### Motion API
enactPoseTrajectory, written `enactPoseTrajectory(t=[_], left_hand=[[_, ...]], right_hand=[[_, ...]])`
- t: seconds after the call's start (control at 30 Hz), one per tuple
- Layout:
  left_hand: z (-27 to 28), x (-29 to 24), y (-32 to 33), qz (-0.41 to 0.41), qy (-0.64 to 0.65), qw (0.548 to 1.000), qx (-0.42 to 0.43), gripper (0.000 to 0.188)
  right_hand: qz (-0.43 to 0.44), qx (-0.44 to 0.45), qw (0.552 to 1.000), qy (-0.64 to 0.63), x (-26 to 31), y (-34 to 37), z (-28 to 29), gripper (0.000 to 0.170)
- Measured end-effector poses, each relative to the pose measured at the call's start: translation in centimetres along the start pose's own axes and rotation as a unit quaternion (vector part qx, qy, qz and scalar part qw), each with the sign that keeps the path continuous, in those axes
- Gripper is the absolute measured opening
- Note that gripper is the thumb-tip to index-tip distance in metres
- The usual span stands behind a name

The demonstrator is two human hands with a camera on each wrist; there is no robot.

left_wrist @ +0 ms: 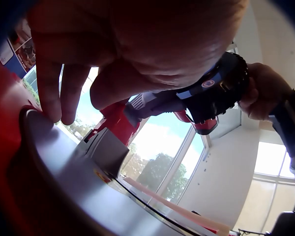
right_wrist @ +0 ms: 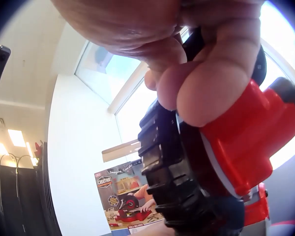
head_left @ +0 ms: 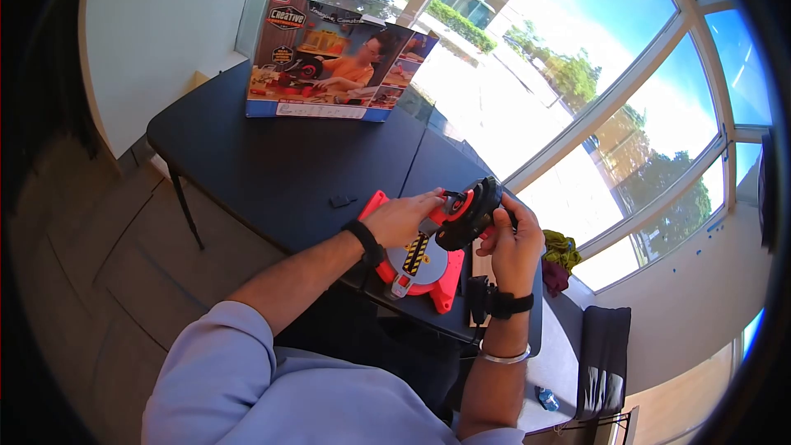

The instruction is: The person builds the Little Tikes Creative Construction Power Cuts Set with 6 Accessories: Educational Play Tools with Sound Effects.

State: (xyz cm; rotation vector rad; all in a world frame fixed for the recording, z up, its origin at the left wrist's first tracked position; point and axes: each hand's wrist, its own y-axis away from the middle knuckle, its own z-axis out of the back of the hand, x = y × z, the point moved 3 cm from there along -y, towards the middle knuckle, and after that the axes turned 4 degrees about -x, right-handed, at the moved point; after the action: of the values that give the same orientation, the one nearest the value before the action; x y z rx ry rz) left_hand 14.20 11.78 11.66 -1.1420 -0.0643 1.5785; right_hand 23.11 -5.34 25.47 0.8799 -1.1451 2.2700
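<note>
Toy saw head (head_left: 472,216) up over round grey base (head_left: 442,269), tilted. Looks already joined to base through red arm (left_wrist: 122,120), judging by eye; whether fully fastened, can't tell. Black, ridged rim, red parts. Right hand (head_left: 517,255): fingers curled, gripping toy saw head's black side. Left hand (head_left: 400,221): fingers fairly straight, by red arm. Small black piece (head_left: 343,201) loose on table (head_left: 272,161), left of base, unattached. Printed box (head_left: 325,62) upright beyond base, windows behind.

Printed box (head_left: 325,62) on dark table (head_left: 305,161), tall windows (head_left: 595,114), trees (head_left: 574,74) outside, crumpled yellow-green cloth (head_left: 562,250)
</note>
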Motion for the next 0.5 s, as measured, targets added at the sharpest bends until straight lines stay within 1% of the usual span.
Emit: enactPoseTrajectory(t=[0.03,0.07,0.1,0.13,0.17,0.2,0.23,0.27,0.3,0.33,0.37,0.43,0.47,0.5], left_hand=[[0.0,0.0,-0.1,0.001,-0.003,1.0,0.005,0.067],[0.2,0.1,-0.2,0.001,-0.003,1.0,0.005,0.067],[0.2,0.2,-0.2,0.006,-0.002,1.0,0.024,0.07],[0.1,0.2,-0.1,0.011,0.0,0.999,0.043,0.074],[0.3,0.0,0.0,0.011,0.0,0.999,0.042,0.074],[0.5,-0.1,0.0,0.01,0.006,0.999,0.051,0.079],[1.0,-0.1,-0.2,0.008,0.011,0.998,0.061,0.085],[1.2,-0.1,-0.1,0.008,0.011,0.998,0.061,0.085],[1.2,-0.1,0.2,0.015,0.018,0.998,0.066,0.089],[1.0,-0.1,0.3,0.022,0.024,0.997,0.07,0.094],[0.8,0.1,0.4,0.022,0.024,0.997,0.07,0.094],[0.3,0.4,0.4,0.012,0.004,0.997,0.074,0.1],[0.5,0.0,0.4,0.013,0.005,0.997,0.075,0.1],[0.7,-0.2,0.3,0.049,-0.002,0.993,0.109,0.103]], right_hand=[[0.0,-0.001,1.0,0.0,0.5,0.0,0.3,0.024],[-0.002,0.014,0.999,0.037,0.9,0.0,0.4,0.025],[-0.004,0.03,0.997,0.074,1.2,0.0,0.5,0.027],[-0.004,0.03,0.997,0.074,1.2,-0.1,0.9,0.027],[0.016,0.032,0.993,0.117,1.3,-0.4,1.3,0.03],[0.037,0.034,0.986,0.159,1.3,-0.7,1.6,0.034],[0.037,0.033,0.986,0.159,1.5,-1.3,1.7,0.034],[0.12,-0.009,0.958,0.262,1.9,-1.7,2.1,0.037],[0.2,-0.051,0.91,0.359,2.3,-1.6,2.1,0.04],[0.125,-0.047,0.915,0.38,3.3,-1.4,2.2,0.043],[0.125,-0.047,0.915,0.38,3.0,-1.6,2.4,0.043],[0.269,-0.022,0.887,0.375,2.5,-2.2,2.7,0.042],[0.268,-0.021,0.887,0.376,0.9,-3.1,2.6,0.042],[0.311,-0.011,0.899,0.308,-1.0,-4.0,2.2,0.043]])
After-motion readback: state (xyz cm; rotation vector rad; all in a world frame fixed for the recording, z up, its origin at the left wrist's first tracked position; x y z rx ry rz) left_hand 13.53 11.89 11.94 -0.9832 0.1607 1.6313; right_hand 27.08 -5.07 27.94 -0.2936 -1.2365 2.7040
